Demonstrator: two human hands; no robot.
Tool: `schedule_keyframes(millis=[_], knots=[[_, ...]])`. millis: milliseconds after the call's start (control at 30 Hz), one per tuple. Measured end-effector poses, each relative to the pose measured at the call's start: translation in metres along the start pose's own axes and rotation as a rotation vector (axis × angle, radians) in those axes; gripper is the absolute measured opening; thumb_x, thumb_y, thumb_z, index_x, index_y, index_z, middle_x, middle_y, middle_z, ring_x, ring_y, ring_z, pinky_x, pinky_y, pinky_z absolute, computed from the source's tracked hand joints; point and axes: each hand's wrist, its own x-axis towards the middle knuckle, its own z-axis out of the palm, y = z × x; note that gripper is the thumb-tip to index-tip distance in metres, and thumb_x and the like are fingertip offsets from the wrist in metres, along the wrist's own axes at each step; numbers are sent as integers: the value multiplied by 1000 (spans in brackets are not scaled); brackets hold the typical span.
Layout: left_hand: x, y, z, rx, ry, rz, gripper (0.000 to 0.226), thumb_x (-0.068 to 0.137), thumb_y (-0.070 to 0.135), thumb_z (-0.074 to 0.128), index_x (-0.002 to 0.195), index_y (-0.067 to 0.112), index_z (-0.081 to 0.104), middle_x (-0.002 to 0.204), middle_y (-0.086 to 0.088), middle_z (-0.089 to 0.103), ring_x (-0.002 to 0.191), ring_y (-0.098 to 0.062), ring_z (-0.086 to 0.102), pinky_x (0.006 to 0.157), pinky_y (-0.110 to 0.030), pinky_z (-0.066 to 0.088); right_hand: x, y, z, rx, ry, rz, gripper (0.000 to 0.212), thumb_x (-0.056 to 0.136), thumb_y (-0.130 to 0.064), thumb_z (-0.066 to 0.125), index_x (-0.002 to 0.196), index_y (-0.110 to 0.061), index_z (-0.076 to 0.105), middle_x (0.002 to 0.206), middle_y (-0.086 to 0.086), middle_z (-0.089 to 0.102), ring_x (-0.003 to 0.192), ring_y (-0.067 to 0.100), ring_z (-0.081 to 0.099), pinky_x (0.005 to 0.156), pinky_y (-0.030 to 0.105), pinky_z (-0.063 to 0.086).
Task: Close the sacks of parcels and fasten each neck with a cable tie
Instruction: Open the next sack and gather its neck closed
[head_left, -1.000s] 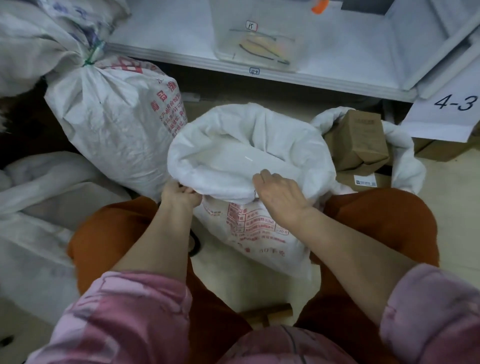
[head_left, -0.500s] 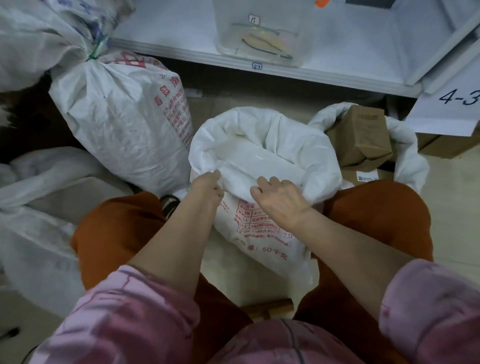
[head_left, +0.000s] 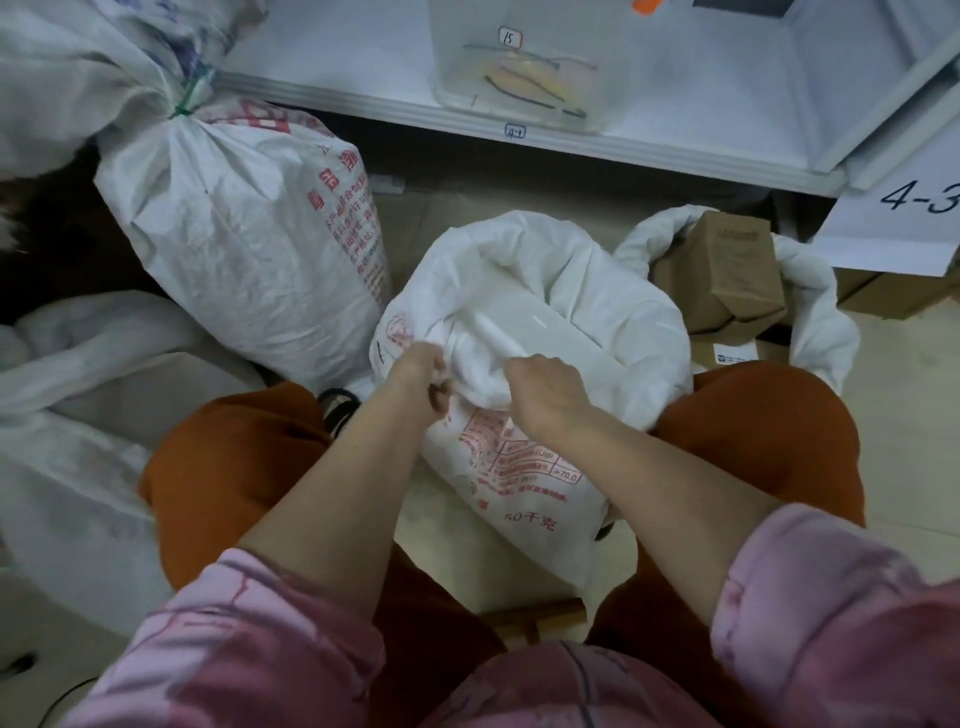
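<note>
A white woven sack (head_left: 524, 483) with red print stands between my knees, its rolled-down mouth open with a white parcel (head_left: 535, 325) inside. My left hand (head_left: 423, 376) grips the near-left part of the rolled rim. My right hand (head_left: 545, 395) clutches the near rim beside it, the two hands close together. Behind on the left stands a full sack (head_left: 249, 244) whose neck is tied with a green cable tie (head_left: 189, 96). On the shelf, a clear tub (head_left: 519, 78) holds several cable ties.
A second open sack (head_left: 815, 306) with cardboard boxes (head_left: 727, 270) sits right of mine. More white sacks (head_left: 78, 405) lie at the left. A white shelf (head_left: 675, 93) runs across the back, with a paper label "4-3" (head_left: 904, 218) at its right. A small wooden stool (head_left: 535, 618) is under me.
My left hand has slid right along the sack's rim toward my right hand, bunching the near edge. The view has shifted so the sack sits further right.
</note>
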Motion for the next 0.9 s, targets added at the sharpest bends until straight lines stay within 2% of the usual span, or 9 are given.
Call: schedule_keyframes(millis=[33,133,267,367,467,600,667,767,900], knots=[[2,9,-1,168,58,108,17,85,25,49,72,13,47,65,-2,50,45,-12,44,47,-19,37,-3,-1,2,-54,37,-42,38,85,2,50,120,-12,55,113,9,61,103,29,59,74,31,37],[15,28,-3,492,166,324,71,71,62,65,111,4,57,100,-11,66,85,-27,65,79,-34,53,-8,-11,11,-139,121,-163,38,85,5,49,120,-10,55,112,9,59,99,29,60,70,32,36],[31,28,2,543,236,367,54,87,40,59,127,4,51,120,-11,61,106,-31,61,83,-33,50,-14,-22,15,-233,235,-199,32,77,0,64,108,-7,61,98,9,61,77,26,65,55,29,37],[38,33,6,246,101,348,52,89,42,56,128,8,54,118,-8,63,101,-27,64,78,-31,53,-15,-26,23,-179,47,-231,29,79,-1,65,107,-2,56,105,13,56,78,26,61,56,30,35],[40,35,1,99,-40,293,69,76,62,65,122,11,57,94,-9,66,71,-21,60,53,-25,51,-8,-13,10,213,-305,-111,22,86,-31,65,93,-12,55,103,4,54,89,26,56,68,31,38],[38,41,-12,103,-215,224,112,37,85,66,125,18,58,108,-7,70,92,-23,69,65,-32,57,10,24,-40,385,354,92,43,92,-31,60,128,-11,50,130,8,48,115,27,51,92,37,44],[33,43,-12,158,-304,255,102,42,87,63,122,23,61,111,-6,70,100,-24,68,77,-38,58,23,36,-62,248,574,64,58,91,-21,62,142,-12,35,143,7,34,121,25,45,86,36,45],[15,46,-9,226,-433,287,70,71,79,52,114,27,66,112,-5,70,104,-22,66,91,-40,53,44,46,-76,207,528,-7,66,93,-11,57,149,-16,23,156,0,18,133,23,34,96,36,42],[5,49,-15,241,-522,244,55,80,72,45,94,27,74,107,-5,69,100,-21,64,96,-39,48,63,58,-80,349,360,2,39,96,-22,50,134,-13,47,139,6,45,123,25,45,96,36,39]])
